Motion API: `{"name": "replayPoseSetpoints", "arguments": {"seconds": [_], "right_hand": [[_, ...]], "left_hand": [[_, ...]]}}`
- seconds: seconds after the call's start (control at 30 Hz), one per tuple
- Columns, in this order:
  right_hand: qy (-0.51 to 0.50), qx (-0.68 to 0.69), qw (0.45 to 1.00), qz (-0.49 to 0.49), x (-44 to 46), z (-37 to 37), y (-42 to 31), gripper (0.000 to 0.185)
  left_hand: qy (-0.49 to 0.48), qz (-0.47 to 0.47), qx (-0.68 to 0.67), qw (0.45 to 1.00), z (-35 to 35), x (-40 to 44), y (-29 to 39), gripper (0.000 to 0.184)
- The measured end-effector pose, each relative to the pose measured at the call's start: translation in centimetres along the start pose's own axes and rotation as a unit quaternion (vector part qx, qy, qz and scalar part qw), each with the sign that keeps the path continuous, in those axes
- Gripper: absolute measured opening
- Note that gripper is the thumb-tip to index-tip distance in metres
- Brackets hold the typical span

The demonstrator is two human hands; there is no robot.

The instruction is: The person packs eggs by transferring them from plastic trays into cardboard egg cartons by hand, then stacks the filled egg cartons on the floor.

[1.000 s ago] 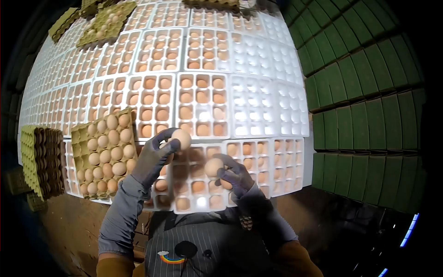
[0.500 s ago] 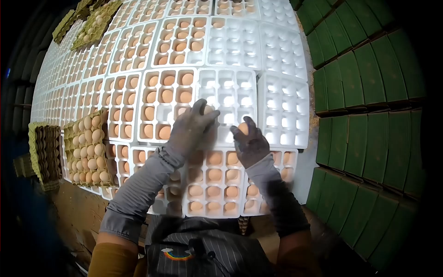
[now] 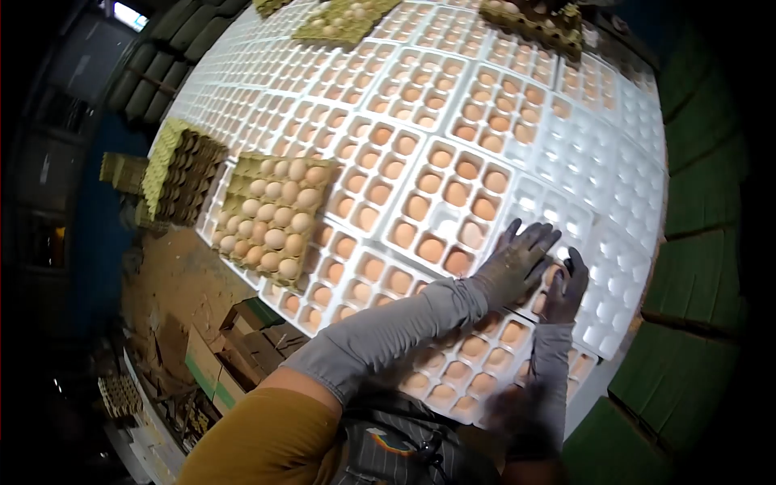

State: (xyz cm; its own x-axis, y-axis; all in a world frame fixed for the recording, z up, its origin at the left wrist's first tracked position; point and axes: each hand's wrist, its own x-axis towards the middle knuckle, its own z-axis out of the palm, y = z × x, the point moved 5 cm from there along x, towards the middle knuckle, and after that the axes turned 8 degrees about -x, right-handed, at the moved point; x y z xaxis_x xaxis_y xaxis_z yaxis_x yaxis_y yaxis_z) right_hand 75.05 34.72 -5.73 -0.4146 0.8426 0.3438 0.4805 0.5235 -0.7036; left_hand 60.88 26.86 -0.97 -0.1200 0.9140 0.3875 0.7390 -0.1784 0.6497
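Both my hands wear grey gloves and meet over a white foam tray [image 3: 540, 202] at centre right. My left hand [image 3: 517, 260] lies palm down with its fingers stretched over the tray's cells, and no egg shows in it. Beside it, my right hand [image 3: 563, 289] is bent around an egg [image 3: 553, 276] at the tray's near part. Just left stands a tray of brown eggs [image 3: 454, 192] with one cell lacking an egg. Nearer my body is another foam tray with eggs [image 3: 473, 347].
A pulp tray full of eggs [image 3: 275, 212] lies on foam trays at the left, beside a stack of pulp trays [image 3: 182, 174]. Green boxes [image 3: 691, 275] line the right side. Cardboard boxes [image 3: 234, 347] stand below the table's near left edge. More pulp trays [image 3: 347, 20] are at the back.
The view has swung left and tilted. My hands, each with an egg earlier, have reached onto the foam tray and come together; the left hand's fingers have spread out.
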Motion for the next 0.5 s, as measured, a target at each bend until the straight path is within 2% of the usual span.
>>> {"name": "replayPoseSetpoints", "arguments": {"seconds": [0.03,0.07,0.13,0.17,0.23,0.27,0.3,0.33,0.37,0.4,0.43,0.47,0.5], "right_hand": [[-0.017,0.071,0.997,0.038,0.0,0.1,-0.7,0.042],[-0.028,0.065,0.996,0.049,0.3,0.0,-3.2,0.039],[-0.079,0.075,0.994,0.021,0.6,1.0,-10.2,0.036],[-0.107,0.098,0.989,0.006,0.5,2.4,-14.0,0.032],[-0.176,0.131,0.974,-0.048,-0.1,6.4,-21.1,0.028],[-0.213,0.149,0.963,-0.076,-0.5,9.4,-23.5,0.025],[-0.196,0.113,0.942,-0.246,-0.7,11.4,-27.5,0.017],[-0.179,0.094,0.932,-0.302,-0.7,14.2,-30.0,0.011],[-0.210,0.099,0.935,-0.269,-0.7,17.3,-31.6,0.014],[-0.221,0.111,0.948,-0.199,-0.8,21.0,-32.1,0.021],[-0.221,0.074,0.946,-0.225,-0.4,24.1,-32.7,0.028],[-0.178,0.023,0.950,-0.256,-0.2,26.9,-32.9,0.034],[-0.211,0.022,0.951,-0.227,0.7,28.6,-33.7,0.042]], "left_hand": [[0.013,-0.027,-0.039,0.999,-3.0,-1.1,0.1,0.042],[0.027,-0.050,-0.082,0.995,-6.5,-2.6,-0.1,0.046],[0.063,-0.059,-0.032,0.996,-14.3,-6.6,-1.8,0.045],[0.073,-0.103,-0.023,0.992,-18.7,-9.0,-3.7,0.040],[0.160,-0.258,-0.025,0.952,-27.3,-14.6,-7.4,0.036],[0.199,-0.288,-0.012,0.937,-31.5,-17.2,-9.8,0.035],[0.241,-0.327,-0.026,0.914,-35.2,-19.1,-11.5,0.032],[0.212,-0.336,-0.005,0.918,-37.8,-20.1,-13.6,0.032],[0.183,-0.344,0.015,0.921,-40.4,-21.2,-15.7,0.032],[0.154,-0.350,0.036,0.923,-43.0,-22.3,-17.8,0.032],[0.106,-0.317,0.081,0.939,-44.1,-22.2,-19.7,0.034],[0.059,-0.282,0.127,0.949,-44.6,-22.2,-21.4,0.035],[0.022,-0.278,0.150,0.948,-44.8,-21.4,-22.0,0.037]]}}
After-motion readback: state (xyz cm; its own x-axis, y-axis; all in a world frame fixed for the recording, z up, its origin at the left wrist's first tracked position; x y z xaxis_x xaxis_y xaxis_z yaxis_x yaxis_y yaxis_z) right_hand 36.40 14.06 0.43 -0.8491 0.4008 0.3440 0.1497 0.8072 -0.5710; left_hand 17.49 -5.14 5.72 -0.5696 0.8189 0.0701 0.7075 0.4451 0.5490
